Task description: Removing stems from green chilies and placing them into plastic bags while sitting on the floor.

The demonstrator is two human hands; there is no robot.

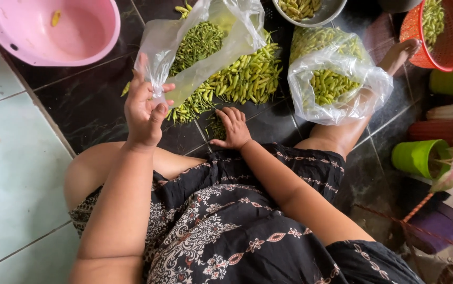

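The left hand (143,108) pinches the mouth of a thin clear plastic bag (195,42) above the green chili pile (237,79); limp, slippery film, best gripped at its bunched rim; the right hand (233,128), fingers curled loosely, gathers light chilies on the floor beside that pile.

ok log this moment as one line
left hand: holds clear plastic bag | right hand: on green chillies on dark floor | filled bag right
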